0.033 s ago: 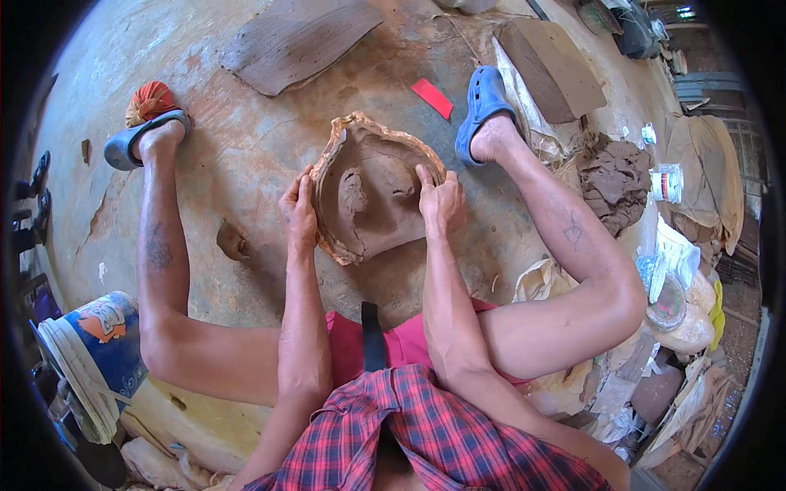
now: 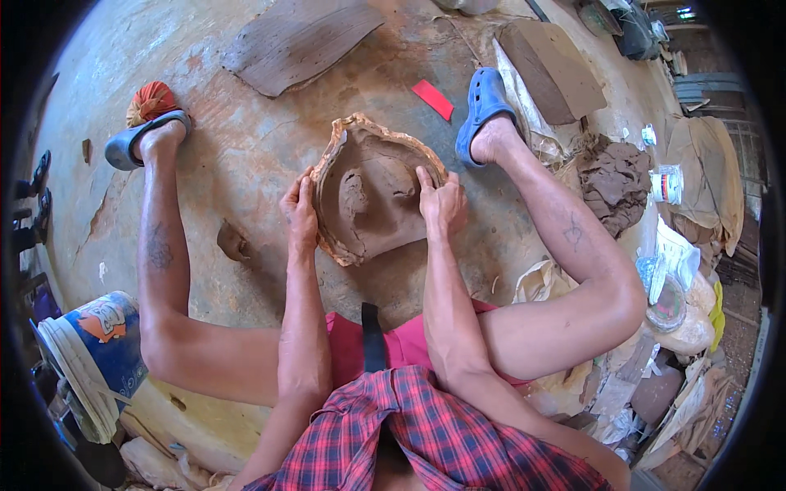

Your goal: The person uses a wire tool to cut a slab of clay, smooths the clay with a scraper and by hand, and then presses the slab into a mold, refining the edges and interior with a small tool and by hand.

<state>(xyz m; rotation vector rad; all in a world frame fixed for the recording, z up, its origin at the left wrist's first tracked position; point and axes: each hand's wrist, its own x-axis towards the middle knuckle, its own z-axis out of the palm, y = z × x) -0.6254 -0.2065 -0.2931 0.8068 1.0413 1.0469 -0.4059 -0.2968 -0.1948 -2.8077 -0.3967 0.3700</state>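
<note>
Between my legs I hold a rough, orange-rimmed mould point(image 2: 332, 151), lined inside with dark brown clay point(image 2: 377, 221). Two raised lumps and a hollow shape the clay's surface. My left hand point(image 2: 300, 206) grips the left rim, its fingers partly hidden behind the wall. On the opposite side my right hand point(image 2: 443, 201) closes round the right rim, with the thumb resting over the inner edge on the clay. A small scrap of clay point(image 2: 233, 241) lies on the floor to the left of my left hand.
A clay slab point(image 2: 299, 41) lies beyond the mould, beside a red strip point(image 2: 432, 100). Another slab point(image 2: 553, 69) and a clay heap point(image 2: 614, 184) are at the right. An orange cloth bundle point(image 2: 152, 102) sits by my left foot; a blue-and-white bucket point(image 2: 98, 352) stands lower left.
</note>
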